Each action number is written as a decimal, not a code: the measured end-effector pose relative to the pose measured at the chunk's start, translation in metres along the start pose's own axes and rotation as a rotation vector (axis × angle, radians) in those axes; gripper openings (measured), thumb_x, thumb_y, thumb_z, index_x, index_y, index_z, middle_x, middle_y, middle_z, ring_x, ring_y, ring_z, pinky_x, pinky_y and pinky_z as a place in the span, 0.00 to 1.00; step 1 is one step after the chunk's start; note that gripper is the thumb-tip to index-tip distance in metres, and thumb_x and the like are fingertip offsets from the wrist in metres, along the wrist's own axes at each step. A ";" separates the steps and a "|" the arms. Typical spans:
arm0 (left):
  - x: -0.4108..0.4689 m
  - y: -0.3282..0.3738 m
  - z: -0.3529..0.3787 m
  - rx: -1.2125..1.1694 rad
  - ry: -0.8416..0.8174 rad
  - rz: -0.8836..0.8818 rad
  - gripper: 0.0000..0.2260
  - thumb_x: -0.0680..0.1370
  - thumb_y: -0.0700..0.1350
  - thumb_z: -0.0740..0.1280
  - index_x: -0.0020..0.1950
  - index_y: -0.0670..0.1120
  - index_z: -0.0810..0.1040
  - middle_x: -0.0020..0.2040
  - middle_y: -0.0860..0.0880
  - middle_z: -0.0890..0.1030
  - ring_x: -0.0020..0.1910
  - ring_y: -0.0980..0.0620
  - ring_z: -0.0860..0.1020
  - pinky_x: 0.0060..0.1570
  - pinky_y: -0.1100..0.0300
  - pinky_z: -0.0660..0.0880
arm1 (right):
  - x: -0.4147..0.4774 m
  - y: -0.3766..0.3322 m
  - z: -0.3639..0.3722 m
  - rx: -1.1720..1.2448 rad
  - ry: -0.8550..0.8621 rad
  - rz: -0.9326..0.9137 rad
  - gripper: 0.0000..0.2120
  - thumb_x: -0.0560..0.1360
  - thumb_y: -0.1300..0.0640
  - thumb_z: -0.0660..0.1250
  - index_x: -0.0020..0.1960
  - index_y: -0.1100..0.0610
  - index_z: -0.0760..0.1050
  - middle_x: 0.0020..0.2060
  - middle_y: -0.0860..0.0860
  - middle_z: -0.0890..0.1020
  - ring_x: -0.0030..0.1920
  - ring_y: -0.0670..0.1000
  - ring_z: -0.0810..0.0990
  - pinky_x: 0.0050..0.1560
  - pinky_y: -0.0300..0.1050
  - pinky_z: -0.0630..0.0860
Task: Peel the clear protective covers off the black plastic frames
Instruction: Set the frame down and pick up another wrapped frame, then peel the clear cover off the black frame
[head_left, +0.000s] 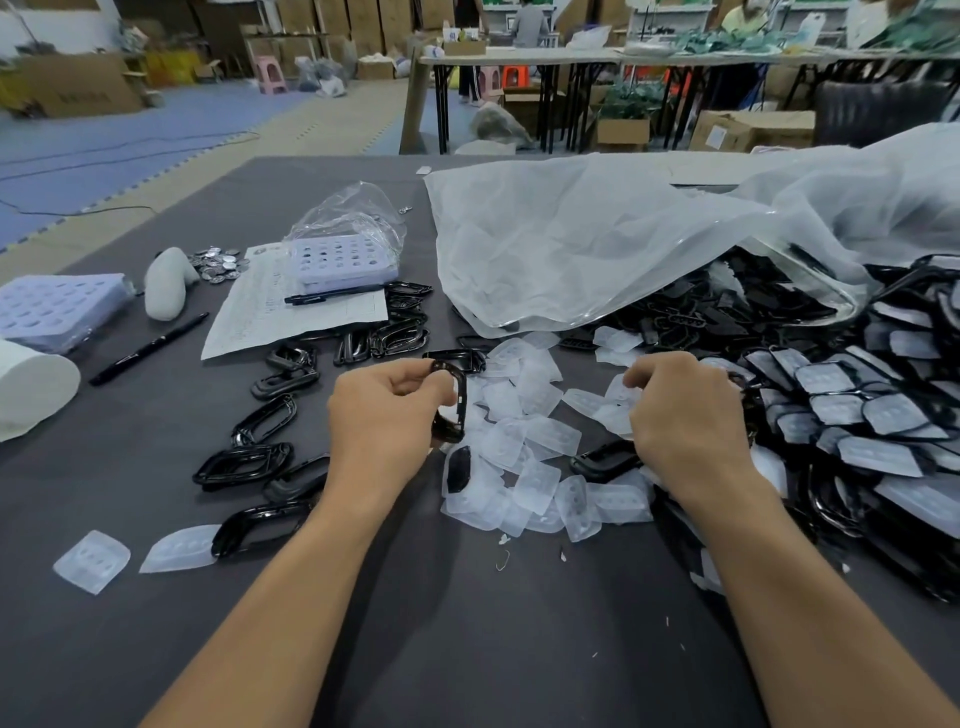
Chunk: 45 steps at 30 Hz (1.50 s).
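My left hand (382, 415) grips a bare black plastic frame (451, 402) upright above the grey table. My right hand (685, 410) has its fingers curled down over the edge of the heap of covered frames (852, 410) on the right; what it holds is hidden under the fingers. Between and below the hands lies a pile of peeled clear covers (524, 457). Bare peeled frames (270, 415) are scattered to the left. Two loose covers (93, 561) lie near the front left.
A large clear plastic bag (597, 244) spills frames at the back right. At the left stand a paper sheet with a pen (291, 306), a black marker (148, 349), purple trays (52, 306), metal discs (218, 262) and a white roll (28, 389).
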<state>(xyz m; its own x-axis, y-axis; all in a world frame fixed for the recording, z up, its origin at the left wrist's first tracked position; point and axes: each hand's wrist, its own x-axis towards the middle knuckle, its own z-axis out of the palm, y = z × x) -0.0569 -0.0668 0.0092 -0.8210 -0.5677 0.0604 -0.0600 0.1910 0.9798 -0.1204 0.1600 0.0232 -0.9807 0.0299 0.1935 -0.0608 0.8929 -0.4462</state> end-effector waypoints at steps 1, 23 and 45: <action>0.000 0.001 0.001 -0.062 -0.006 -0.038 0.07 0.75 0.42 0.76 0.40 0.54 0.87 0.37 0.51 0.87 0.34 0.46 0.86 0.33 0.54 0.82 | 0.000 0.000 0.001 0.074 0.065 -0.022 0.22 0.76 0.71 0.58 0.58 0.55 0.84 0.48 0.56 0.86 0.51 0.60 0.82 0.54 0.53 0.80; -0.007 0.002 0.012 -0.226 -0.192 -0.139 0.11 0.73 0.34 0.78 0.52 0.45 0.85 0.40 0.45 0.88 0.34 0.52 0.83 0.31 0.64 0.78 | -0.027 -0.039 0.010 1.297 -0.273 0.276 0.08 0.74 0.74 0.72 0.50 0.64 0.83 0.36 0.56 0.86 0.37 0.52 0.87 0.41 0.42 0.85; -0.017 0.007 0.021 -0.258 -0.092 -0.103 0.06 0.72 0.39 0.80 0.47 0.46 0.86 0.38 0.46 0.88 0.36 0.49 0.85 0.33 0.62 0.79 | -0.035 -0.049 0.010 1.164 -0.444 0.283 0.08 0.73 0.70 0.73 0.40 0.59 0.84 0.32 0.55 0.85 0.29 0.48 0.81 0.29 0.35 0.75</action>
<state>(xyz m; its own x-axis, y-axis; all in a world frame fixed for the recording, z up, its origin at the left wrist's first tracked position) -0.0548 -0.0392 0.0106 -0.8667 -0.4966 -0.0474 -0.0086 -0.0802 0.9967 -0.0848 0.1104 0.0295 -0.9500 -0.1998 -0.2401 0.2536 -0.0450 -0.9662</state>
